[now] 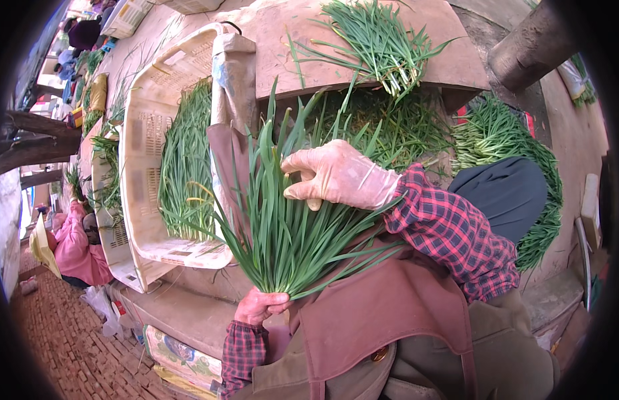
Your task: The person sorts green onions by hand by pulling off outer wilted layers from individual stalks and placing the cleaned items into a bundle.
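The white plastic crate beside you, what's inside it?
The white plastic crate holds long green leaves laid lengthwise. Its bottom is covered by them, and a brown cloth hides its far side.

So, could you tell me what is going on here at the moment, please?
A person in a plaid shirt and brown apron holds a fanned bunch of green chives by its base in the left hand. The gloved right hand rests on the leaves near the top. Beside it, a white plastic crate holds more chives, and another bundle lies on a board beyond.
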`<state>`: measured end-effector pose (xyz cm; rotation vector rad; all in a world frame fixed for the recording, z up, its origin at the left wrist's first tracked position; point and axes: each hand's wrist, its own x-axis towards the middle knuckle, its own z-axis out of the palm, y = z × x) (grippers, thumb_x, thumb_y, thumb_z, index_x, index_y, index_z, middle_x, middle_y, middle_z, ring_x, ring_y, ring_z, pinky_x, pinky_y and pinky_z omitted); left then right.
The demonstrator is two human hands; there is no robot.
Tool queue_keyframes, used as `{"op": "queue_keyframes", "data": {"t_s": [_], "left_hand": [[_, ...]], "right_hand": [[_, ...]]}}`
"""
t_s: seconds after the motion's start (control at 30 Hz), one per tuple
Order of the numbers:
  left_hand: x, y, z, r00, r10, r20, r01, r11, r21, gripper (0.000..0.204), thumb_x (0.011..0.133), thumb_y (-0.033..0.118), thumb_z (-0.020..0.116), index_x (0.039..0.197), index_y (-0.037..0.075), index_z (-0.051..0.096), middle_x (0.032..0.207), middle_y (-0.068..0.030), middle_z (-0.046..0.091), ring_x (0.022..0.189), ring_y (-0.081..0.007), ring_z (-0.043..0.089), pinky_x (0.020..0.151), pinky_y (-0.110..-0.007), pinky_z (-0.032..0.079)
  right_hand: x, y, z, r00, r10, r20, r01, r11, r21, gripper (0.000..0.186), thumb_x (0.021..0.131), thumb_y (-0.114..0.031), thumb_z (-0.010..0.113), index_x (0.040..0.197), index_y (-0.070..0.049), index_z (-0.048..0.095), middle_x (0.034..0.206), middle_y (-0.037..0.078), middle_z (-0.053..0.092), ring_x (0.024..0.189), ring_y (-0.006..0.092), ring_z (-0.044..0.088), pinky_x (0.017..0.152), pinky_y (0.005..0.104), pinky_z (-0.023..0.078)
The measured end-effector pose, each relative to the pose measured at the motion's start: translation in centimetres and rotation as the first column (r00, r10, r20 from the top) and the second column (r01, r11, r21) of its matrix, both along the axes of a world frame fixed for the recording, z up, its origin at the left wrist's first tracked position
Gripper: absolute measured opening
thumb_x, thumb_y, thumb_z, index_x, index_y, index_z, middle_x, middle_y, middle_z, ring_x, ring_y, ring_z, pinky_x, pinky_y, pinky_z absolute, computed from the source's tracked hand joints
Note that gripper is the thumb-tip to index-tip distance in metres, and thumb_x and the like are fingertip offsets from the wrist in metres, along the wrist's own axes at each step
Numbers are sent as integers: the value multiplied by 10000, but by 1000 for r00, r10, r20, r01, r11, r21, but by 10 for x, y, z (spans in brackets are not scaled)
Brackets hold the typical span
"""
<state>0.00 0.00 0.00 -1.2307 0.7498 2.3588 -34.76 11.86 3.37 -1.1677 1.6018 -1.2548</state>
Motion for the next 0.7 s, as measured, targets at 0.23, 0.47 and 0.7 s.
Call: {"op": "queue_keyframes", "data": {"t_s": [0.23,0.47,0.7], "left_hand": [[4,-3,8,1000,6,28,-5,1000,-27,287,805,-49,728,1050,21,596,822,-17,572,568,-83,450,490,-215,347],[-2,0,8,999,-35,28,36,997,-62,278,808,-29,739,1048,24,609,797,-17,574,561,-83,441,478,-220,325],[-5,2,3,998,-50,-43,48,998,-30,284,826,-1,733,1067,27,585,755,-8,536,527,-84,405,457,-237,282]], "right_hand": [[7,-3,-3,993,59,-105,-67,995,-75,343,872,-280,750,1019,22,685,707,111,683,566,168,678,580,308,536],[7,-6,-2,959,66,-276,-67,998,4,405,903,-423,688,924,-19,690,674,118,673,554,200,682,584,326,533],[36,1,-33,731,-237,-640,32,949,-315,166,855,-185,678,753,-90,588,594,83,576,542,261,633,494,395,483]]}}
